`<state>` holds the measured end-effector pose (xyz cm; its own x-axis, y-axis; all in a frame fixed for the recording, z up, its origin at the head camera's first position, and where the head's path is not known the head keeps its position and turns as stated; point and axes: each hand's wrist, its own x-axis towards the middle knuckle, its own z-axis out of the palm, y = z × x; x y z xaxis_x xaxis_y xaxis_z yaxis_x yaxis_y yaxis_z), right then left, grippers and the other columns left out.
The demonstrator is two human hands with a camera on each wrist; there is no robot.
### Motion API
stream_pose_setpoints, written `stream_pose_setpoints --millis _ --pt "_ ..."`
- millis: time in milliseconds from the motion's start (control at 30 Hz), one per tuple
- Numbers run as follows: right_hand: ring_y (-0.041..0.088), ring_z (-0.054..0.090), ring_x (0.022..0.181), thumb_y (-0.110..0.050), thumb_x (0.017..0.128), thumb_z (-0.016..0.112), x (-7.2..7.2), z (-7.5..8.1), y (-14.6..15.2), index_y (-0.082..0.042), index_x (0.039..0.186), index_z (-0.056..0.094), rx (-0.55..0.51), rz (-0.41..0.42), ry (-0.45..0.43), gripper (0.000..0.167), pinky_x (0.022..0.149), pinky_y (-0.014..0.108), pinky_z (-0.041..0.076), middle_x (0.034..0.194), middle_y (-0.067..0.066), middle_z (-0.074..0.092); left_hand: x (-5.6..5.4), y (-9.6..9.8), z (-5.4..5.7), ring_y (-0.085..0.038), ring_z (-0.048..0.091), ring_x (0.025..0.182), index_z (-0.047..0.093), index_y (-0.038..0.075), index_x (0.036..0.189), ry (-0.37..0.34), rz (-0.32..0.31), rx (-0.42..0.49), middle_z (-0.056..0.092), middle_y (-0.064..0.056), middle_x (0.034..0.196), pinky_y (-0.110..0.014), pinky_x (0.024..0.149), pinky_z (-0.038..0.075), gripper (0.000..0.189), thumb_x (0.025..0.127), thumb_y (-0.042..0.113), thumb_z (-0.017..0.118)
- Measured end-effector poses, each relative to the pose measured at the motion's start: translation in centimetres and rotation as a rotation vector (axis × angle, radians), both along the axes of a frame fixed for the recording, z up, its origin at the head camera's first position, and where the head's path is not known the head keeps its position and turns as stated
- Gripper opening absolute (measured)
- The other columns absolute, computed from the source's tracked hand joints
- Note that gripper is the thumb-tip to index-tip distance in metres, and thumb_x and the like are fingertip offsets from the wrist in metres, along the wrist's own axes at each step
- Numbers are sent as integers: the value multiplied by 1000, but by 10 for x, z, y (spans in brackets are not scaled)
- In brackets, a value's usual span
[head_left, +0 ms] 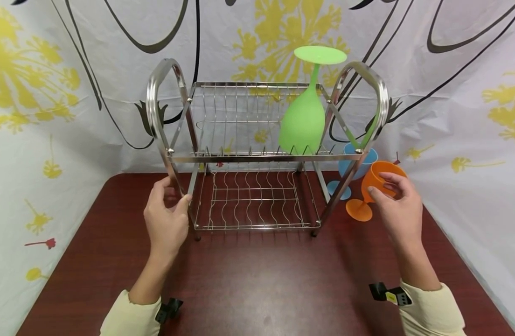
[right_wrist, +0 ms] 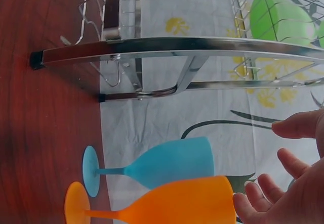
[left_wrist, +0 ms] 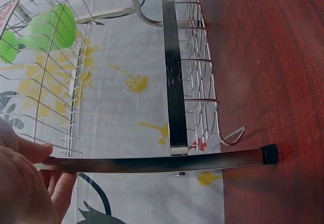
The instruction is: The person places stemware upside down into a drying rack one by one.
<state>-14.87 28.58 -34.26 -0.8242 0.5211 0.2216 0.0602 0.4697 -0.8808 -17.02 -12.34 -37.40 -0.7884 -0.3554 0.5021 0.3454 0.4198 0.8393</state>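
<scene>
A two-tier metal dish rack [head_left: 261, 158] stands on the table. My left hand [head_left: 167, 214] pinches its left front upright between thumb and fingers; the left wrist view shows the thumb [left_wrist: 38, 150] on one side of that bar. A green goblet [head_left: 303, 121] is upside down on the upper tier, toward the right, its foot in the air. My right hand [head_left: 398, 205] hovers at the orange goblet [right_wrist: 177, 204], fingers spread and slightly bent around empty air near its rim. Upright just behind the orange one is a blue goblet [right_wrist: 172, 161].
The dark red wooden table [head_left: 257, 280] carries the rack near its back edge. Behind hangs a white cloth [head_left: 106, 70] with yellow flowers and dark stems. The rack's wavy wire lower tier [head_left: 253, 198] sits low above the tabletop.
</scene>
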Motion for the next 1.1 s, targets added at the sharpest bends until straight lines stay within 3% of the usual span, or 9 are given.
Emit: stream_pose_setpoints --millis 167,333,500,833,1100 --pt "19 48 119 -22 90 69 0 -4 2 -11 133 57 27 -38 -36 46 80 7 48 133 2 46 0 0 -1 -9 57 84 62 2 115 3 -9 7 62 -12 92 -7 71 52 36 81 -7 71" --pt "19 45 119 -21 88 69 -1 -7 5 -12 133 57 8 -86 -40 47 96 21 50 131 1 43 0 0 -1 -8 57 84 62 1 114 6 -7 -2 62 -12 91 -7 70 52 36 81 -7 71" --pt "17 45 121 -18 88 69 -2 -12 8 -14 134 56 -15 -112 -18 48 102 28 47 128 -3 42 0 -1 -1 -9 57 84 62 -1 115 7 -8 -5 62 -11 92 -7 70 52 36 81 -8 71" --pt "10 43 114 -13 85 70 -5 -20 18 -15 136 52 -44 -190 30 54 97 21 49 119 -12 39 0 -1 -1 -10 58 84 62 2 115 -1 -14 -5 62 -11 91 -8 71 52 35 82 -7 71" --pt "6 39 115 -14 85 71 -10 -24 25 -23 143 39 -70 -236 5 67 98 23 43 126 -10 38 0 -1 -1 -14 59 85 63 1 115 0 -15 -4 61 -10 90 -8 72 52 35 82 -6 71"
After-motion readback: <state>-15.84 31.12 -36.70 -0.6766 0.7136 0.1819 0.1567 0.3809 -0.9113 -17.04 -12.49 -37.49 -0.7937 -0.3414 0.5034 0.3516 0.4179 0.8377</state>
